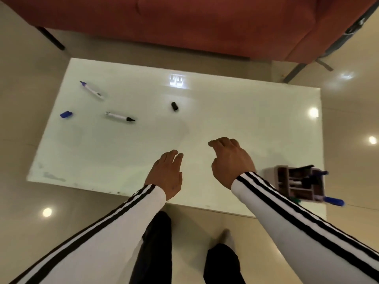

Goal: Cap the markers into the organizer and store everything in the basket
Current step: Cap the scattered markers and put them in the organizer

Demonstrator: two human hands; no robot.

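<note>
White tabletop carries two uncapped markers, blue and black, their caps lying apart. Several markers already fill the organizer at right. Left hand and right hand hover, loosely curled, each grip empty; no basket visible.

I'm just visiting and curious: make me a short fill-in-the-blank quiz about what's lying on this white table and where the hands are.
1. The loose cap near the table's left edge is ____ in colour.
2. The marker with the black tip lies there without its ____.
3. The organizer stands nearest the person's ____ hand.
4. Both hands, including the left hand, hold ____.

Missing words: blue; cap; right; nothing
</note>
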